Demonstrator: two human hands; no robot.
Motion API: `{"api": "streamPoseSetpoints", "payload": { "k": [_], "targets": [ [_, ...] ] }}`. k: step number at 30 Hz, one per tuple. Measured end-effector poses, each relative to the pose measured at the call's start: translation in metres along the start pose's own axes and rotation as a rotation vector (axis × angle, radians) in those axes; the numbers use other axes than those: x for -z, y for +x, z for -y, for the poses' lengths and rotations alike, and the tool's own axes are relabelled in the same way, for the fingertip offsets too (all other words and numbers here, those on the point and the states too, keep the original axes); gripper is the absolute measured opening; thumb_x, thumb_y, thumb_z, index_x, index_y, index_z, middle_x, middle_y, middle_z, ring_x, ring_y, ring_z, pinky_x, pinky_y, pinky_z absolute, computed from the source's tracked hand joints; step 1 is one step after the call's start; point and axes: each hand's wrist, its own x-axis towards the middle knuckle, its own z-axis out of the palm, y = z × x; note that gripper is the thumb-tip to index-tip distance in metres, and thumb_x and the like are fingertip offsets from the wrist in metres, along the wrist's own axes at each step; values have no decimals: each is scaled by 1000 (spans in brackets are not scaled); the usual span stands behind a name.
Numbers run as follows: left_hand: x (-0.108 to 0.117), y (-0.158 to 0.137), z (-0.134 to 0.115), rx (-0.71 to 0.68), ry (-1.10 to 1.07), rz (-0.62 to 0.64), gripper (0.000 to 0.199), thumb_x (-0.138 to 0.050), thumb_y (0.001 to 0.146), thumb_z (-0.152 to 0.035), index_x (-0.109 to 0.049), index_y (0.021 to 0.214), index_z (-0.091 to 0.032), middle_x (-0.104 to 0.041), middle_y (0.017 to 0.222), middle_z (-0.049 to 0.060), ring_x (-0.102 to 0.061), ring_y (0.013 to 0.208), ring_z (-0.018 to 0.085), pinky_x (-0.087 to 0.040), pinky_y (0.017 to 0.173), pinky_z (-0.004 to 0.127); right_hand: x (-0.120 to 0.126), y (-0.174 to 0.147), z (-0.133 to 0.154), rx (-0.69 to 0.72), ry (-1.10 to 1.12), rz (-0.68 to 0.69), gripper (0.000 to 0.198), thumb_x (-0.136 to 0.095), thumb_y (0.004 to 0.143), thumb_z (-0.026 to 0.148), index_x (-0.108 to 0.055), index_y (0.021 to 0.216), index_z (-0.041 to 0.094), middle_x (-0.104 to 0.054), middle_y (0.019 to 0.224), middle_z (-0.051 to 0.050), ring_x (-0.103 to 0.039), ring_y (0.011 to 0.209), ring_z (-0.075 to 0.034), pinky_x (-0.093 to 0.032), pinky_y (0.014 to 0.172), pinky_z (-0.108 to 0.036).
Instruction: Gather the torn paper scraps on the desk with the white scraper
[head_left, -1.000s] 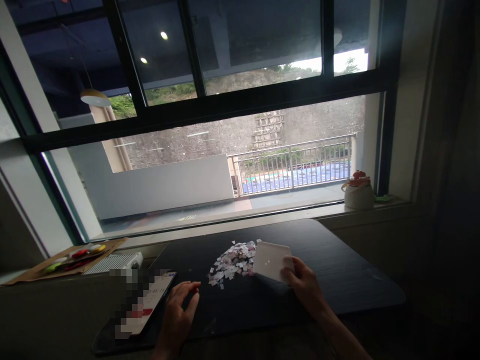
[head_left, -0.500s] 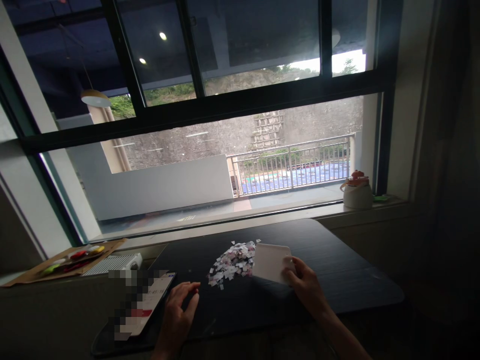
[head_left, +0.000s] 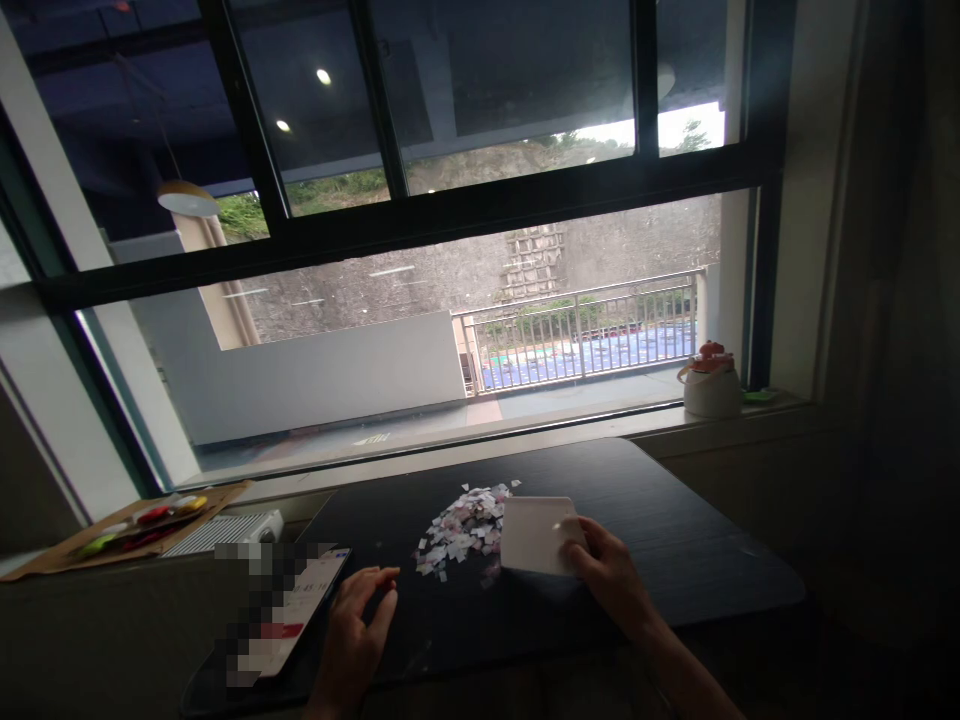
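My right hand grips a flat, whitish rectangular piece by its right edge, thumb on the near face; whether it is a card or a shallow lid I cannot tell. Its left edge stands beside a heap of small paper scraps, white with some pinkish ones, and hides part of the heap's right side. Left of the scraps, my left hand hovers over or rests on the dark table, fingers loosely curved with the thumb apart, holding nothing. A tablet-like device, partly blurred out, lies just left of that hand.
A window ledge runs behind the table, with a white jug-like bottle with a reddish top on it. At the left, brown paper carries several colourful items beside a white ridged object.
The whitish piece has shifted slightly left and toward me, with its tilt changed a little. My left hand has hardly moved.
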Motion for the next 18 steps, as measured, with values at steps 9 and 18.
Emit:
{"api": "streamPoseSetpoints", "payload": {
  "k": [9, 18],
  "targets": [
    [0, 0, -3, -4, -2, 3, 28, -55, 69, -42, -70, 83, -23, -68, 87, 6, -60, 94, 27, -49, 87, 44, 1, -4, 6, 17, 24, 92, 31, -56, 68, 31, -63, 94, 15, -70, 80, -5, -65, 74, -23, -51, 55, -29],
    [1, -1, -4, 8, 14, 17, 29, -54, 70, -42, -70, 85, -22, -68, 89, 7, -60, 97, 27, -48, 89, 44, -1, -5, 5, 28, 28, 135, 27, -58, 70, 27, -63, 94, 15, -71, 82, -5, -66, 79, -24, -52, 65, -32]
  ]
}}
